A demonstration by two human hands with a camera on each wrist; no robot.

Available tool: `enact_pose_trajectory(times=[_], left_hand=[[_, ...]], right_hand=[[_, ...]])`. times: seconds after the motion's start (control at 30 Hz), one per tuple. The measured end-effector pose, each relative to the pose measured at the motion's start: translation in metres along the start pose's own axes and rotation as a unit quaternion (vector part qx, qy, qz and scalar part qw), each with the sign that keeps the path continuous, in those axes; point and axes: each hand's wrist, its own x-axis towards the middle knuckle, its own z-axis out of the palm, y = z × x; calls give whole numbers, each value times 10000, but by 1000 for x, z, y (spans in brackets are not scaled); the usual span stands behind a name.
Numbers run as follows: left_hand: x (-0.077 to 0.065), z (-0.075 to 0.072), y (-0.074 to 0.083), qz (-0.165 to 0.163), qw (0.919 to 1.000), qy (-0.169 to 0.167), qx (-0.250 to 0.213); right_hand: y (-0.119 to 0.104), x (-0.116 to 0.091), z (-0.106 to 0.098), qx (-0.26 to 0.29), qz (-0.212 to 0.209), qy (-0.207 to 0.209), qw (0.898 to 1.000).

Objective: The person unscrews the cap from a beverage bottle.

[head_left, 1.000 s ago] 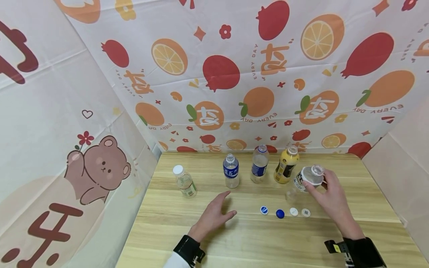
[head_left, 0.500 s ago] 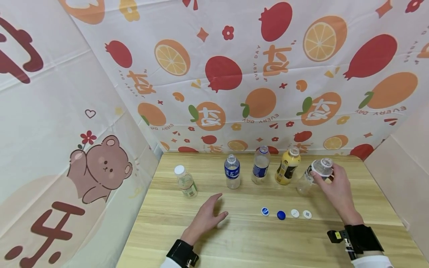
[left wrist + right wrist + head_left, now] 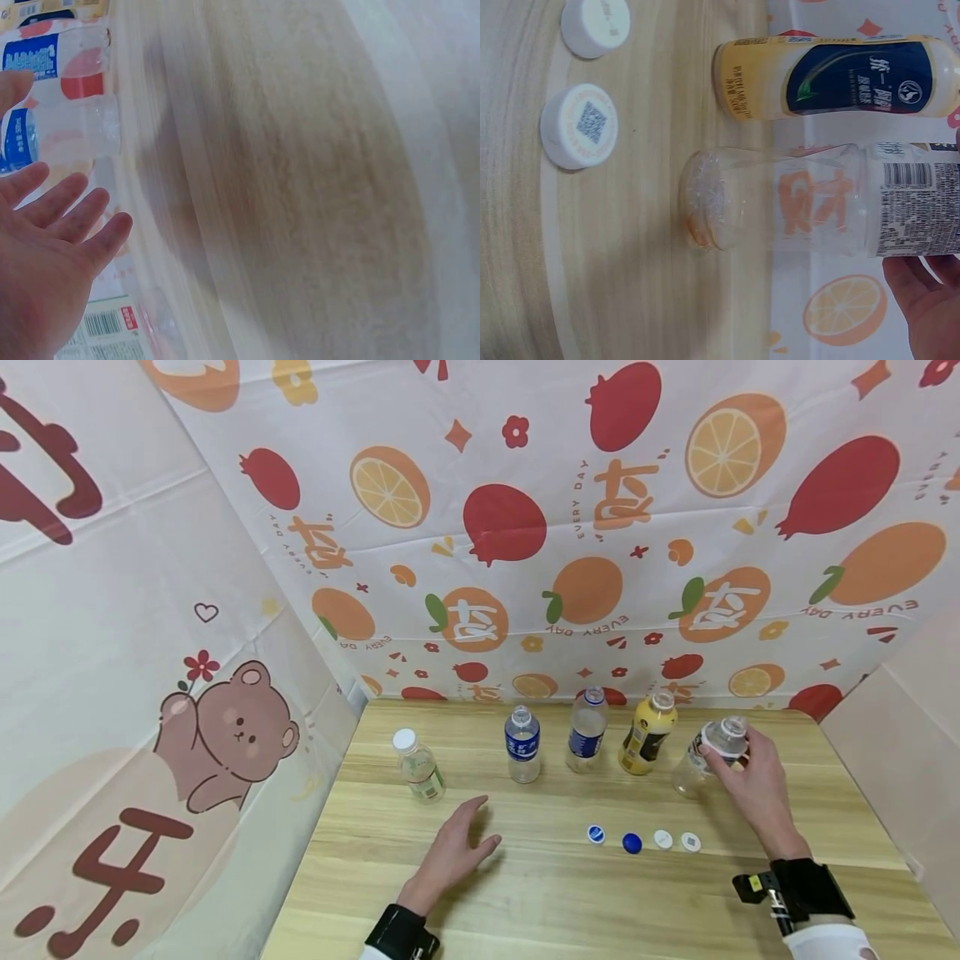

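My right hand point(image 3: 757, 785) grips an uncapped clear bottle point(image 3: 693, 770) by its upper part, at the right end of a row of bottles. In the right wrist view the bottle's clear base point(image 3: 712, 199) is near the tabletop, and fingers touch its printed label point(image 3: 915, 202). Over the table's left half hovers my left hand point(image 3: 450, 853), fingers spread, holding nothing. Nearest to it are a white-capped bottle point(image 3: 420, 772) with a green label and an uncapped blue-labelled bottle point(image 3: 522, 747).
Another uncapped blue-labelled bottle point(image 3: 587, 735) and an uncapped yellow bottle point(image 3: 647, 735) stand along the back. In front lie a blue-and-white cap point(image 3: 596, 834), a blue cap point(image 3: 632, 843) and two white caps point(image 3: 663, 839). A fruit-printed cloth point(image 3: 502, 527) hangs behind the wooden table point(image 3: 540, 893).
My right hand has moved right with the clear bottle, away from the yellow bottle, and the bottle has come more upright. The left hand has drawn back a little to the left.
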Motion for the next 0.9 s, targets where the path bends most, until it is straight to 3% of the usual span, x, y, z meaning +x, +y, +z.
enact_pose_trajectory(times=[0.2,0.4,0.5,0.67,0.83,0.9], left_hand=[[-3,-4,-5,57,9994,352,-9],[-9,-11,-10,328,9901,1363,-95],[-10,-14,-16,620,9762,2071,-151],[-10,-19,-27,1003,9456,3096,-41],[-9,-24,-32,703,9223,3798,-73],[-7,-27,-32,426,9179,3942,-136]], right_hand=[[7,-1,1,81,16,127,9999],[6,-3,0,90,0,176,9998],[5,-4,-1,184,72,119,9997],[2,-7,-5,339,153,160,9992],[-1,-16,-7,412,186,324,9985],[-1,-19,-7,422,186,395,9982]])
